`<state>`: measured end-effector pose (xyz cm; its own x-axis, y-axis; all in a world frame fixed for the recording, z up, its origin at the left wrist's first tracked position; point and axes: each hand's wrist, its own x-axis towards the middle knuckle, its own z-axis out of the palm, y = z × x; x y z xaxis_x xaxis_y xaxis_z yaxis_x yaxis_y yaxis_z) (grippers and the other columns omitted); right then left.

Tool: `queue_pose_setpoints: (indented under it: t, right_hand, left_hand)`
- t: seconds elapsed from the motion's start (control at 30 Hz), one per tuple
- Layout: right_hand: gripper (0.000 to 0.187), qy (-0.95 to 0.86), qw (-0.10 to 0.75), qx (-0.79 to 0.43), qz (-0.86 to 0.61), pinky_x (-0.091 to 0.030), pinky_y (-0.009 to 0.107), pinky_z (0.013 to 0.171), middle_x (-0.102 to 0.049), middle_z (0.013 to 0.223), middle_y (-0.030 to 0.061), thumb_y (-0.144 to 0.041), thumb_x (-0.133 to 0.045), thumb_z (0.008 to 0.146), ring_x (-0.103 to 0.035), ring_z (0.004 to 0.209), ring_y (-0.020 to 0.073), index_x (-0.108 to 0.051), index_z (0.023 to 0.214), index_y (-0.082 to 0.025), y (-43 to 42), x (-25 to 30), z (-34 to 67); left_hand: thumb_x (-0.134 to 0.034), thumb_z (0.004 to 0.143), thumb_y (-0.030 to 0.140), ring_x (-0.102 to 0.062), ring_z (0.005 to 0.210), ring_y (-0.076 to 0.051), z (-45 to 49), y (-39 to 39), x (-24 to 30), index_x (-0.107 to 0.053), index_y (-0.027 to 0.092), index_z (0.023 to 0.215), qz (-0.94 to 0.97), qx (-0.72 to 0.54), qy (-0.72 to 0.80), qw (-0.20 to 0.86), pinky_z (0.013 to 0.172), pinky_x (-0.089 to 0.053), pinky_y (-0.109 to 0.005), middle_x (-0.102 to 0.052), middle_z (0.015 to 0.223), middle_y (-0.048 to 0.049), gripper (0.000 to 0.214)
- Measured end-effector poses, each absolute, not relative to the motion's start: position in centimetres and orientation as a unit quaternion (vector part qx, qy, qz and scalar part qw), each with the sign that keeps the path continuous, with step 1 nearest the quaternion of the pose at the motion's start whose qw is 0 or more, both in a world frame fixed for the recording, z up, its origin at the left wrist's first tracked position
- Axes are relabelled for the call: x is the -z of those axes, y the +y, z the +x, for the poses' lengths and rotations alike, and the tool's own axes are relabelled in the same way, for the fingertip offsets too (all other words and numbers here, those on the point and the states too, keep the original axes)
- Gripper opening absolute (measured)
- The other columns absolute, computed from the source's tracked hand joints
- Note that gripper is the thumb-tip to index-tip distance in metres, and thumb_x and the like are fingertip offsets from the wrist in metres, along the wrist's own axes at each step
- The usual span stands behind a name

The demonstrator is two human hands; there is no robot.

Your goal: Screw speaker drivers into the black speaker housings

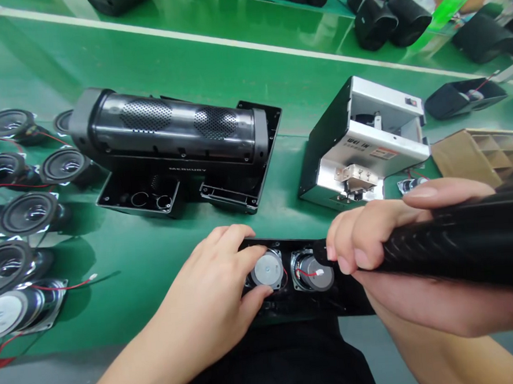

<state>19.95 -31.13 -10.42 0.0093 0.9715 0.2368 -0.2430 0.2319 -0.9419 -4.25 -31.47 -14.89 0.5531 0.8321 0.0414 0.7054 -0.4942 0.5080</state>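
Note:
My left hand (pixel 221 287) is curled around the round metal back of a speaker driver (pixel 267 270), thumb on the near side and fingers on the far side. That driver sits in a long black panel (pixel 285 312) at the table's front edge. A second speaker driver (pixel 316 272), with a red wire and white plug over its back, lies right beside it in the panel. My right hand (pixel 385 242) is wrapped around a black electric screwdriver (pixel 459 243). The screwdriver's dark nose is over the second driver's upper right corner; its very tip is hidden.
Several loose speaker drivers (pixel 27 214) with red wires stand at the left. A black speaker housing (pixel 170 128) lies behind my left hand. A silver and black screw feeder (pixel 366 144) stands behind my right hand, near a divided cardboard box (pixel 484 149).

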Motion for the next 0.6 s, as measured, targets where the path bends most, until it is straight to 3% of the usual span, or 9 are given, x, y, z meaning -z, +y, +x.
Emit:
queue_pose_setpoints:
  t: [0.07, 0.17, 0.23, 0.37, 0.6]
  right_hand:
    - [0.027, -0.512, 0.607, -0.492, -0.357, -0.059, 0.043, 0.059, -0.076, 0.073, 0.0006, -0.060, -0.065, 0.104, -0.067, 0.056, 0.0239, -0.078, 0.117, -0.040, -31.3, 10.9, 19.9]
    - [0.011, -0.511, 0.607, -0.501, -0.347, -0.057, 0.039, 0.058, -0.073, 0.069, 0.0002, -0.040, -0.074, 0.101, -0.066, 0.056, 0.0234, -0.079, 0.111, -0.038, -31.0, 11.5, 19.6]
    - [0.020, -0.510, 0.620, -0.504, -0.319, -0.055, 0.038, 0.053, -0.072, 0.066, 0.0020, -0.049, -0.076, 0.098, -0.065, 0.052, 0.0238, -0.081, 0.107, -0.033, -30.5, 11.8, 19.2]
    - [0.056, -0.512, 0.636, -0.510, -0.271, -0.051, 0.036, 0.043, -0.069, 0.064, 0.0029, -0.076, -0.077, 0.088, -0.063, 0.047, 0.0229, -0.083, 0.108, -0.024, -29.4, 12.6, 18.3]
    - [0.066, -0.529, 0.615, -0.545, -0.213, -0.051, 0.029, 0.049, -0.068, 0.068, -0.0015, -0.085, -0.071, 0.087, -0.061, 0.052, 0.0163, -0.073, 0.118, -0.028, -28.5, 15.2, 18.0]
  left_hand:
    - [-0.085, 0.087, 0.025, -0.068, 0.117, -0.035, -4.2, -31.5, 14.9, -0.076, 0.027, 0.122, 0.850, -0.142, 0.452, 0.230, 0.101, -0.064, -0.057, -0.069, 0.133, -0.0114, 0.036]
    - [-0.086, 0.087, 0.024, -0.067, 0.119, -0.035, -4.3, -31.4, 14.8, -0.076, 0.026, 0.124, 0.846, -0.146, 0.451, 0.243, 0.103, -0.063, -0.057, -0.068, 0.132, -0.0111, 0.038]
    - [-0.085, 0.088, 0.024, -0.066, 0.119, -0.034, -4.3, -31.2, 14.6, -0.076, 0.025, 0.124, 0.842, -0.137, 0.453, 0.259, 0.103, -0.062, -0.057, -0.068, 0.132, -0.0111, 0.037]
    - [-0.080, 0.092, 0.025, -0.066, 0.120, -0.035, -4.2, -30.9, 14.1, -0.077, 0.024, 0.122, 0.838, -0.112, 0.456, 0.278, 0.104, -0.061, -0.058, -0.067, 0.134, -0.0123, 0.030]
    - [-0.073, 0.094, 0.031, -0.068, 0.124, -0.036, -4.8, -30.7, 15.7, -0.076, 0.028, 0.123, 0.851, -0.162, 0.436, 0.242, 0.103, -0.061, -0.060, -0.067, 0.141, -0.0111, 0.029]
